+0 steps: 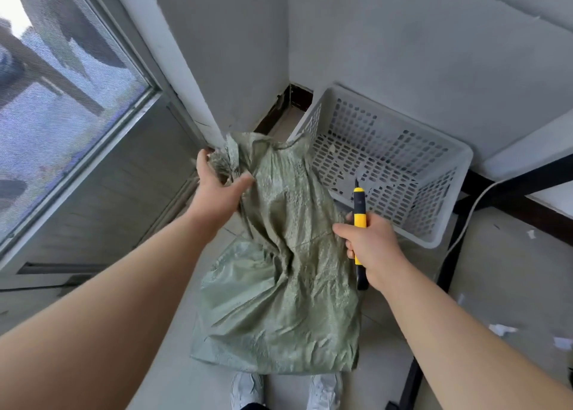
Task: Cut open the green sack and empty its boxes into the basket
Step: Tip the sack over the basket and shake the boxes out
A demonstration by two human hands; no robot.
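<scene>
The floor is pale grey, smooth, w/ faint tile joints. Directly on it rests the bottom edge of the green woven plastic sack, crumpled; its upper part is lifted off the floor. Just beside the sack, to the right and further back, stands the white perforated plastic basket, close to the wall corner. Two white sneakers stand at the lower edge, just below the sack. A thin white cable runs along the floor near the basket. Small white paper scraps lie scattered at the right.
</scene>
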